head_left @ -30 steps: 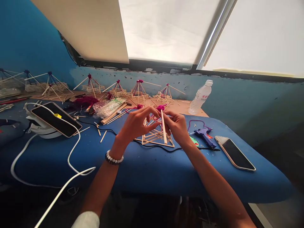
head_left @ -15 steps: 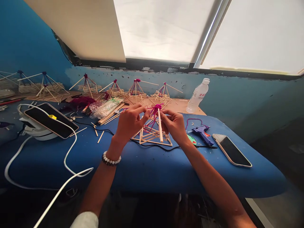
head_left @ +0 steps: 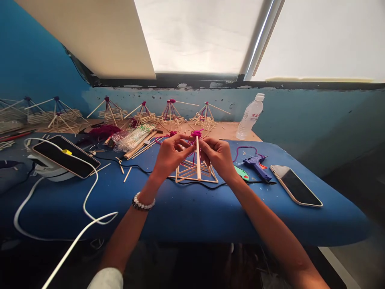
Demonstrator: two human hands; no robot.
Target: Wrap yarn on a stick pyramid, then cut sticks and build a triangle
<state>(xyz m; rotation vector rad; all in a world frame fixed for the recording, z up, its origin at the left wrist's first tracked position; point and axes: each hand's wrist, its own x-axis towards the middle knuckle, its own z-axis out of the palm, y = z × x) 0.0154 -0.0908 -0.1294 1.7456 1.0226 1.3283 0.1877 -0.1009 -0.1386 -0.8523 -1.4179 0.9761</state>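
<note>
Left hand (head_left: 171,155) and right hand (head_left: 219,157) curl partly closed at the magenta yarn (head_left: 196,133), hiding the stick frame's (head_left: 188,175) upper part; whether either grips, I can't tell.

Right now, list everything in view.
stick frame: one, pale, below hands
yarn knot: one, magenta, at fingertips
stick pyramids: several, pale, along wall
phones: two, dark-screened, left and right
cable: one, white, left
glue gun: one, purple, right
bottle: one, clear, back right
yarn pile: one, magenta, back left
stick bundle: one, pale, back left
table: one, blue, underneath
window panels: three, pale, above
left hand: one, bare, by knot
right hand: one, bare, by knot
</note>
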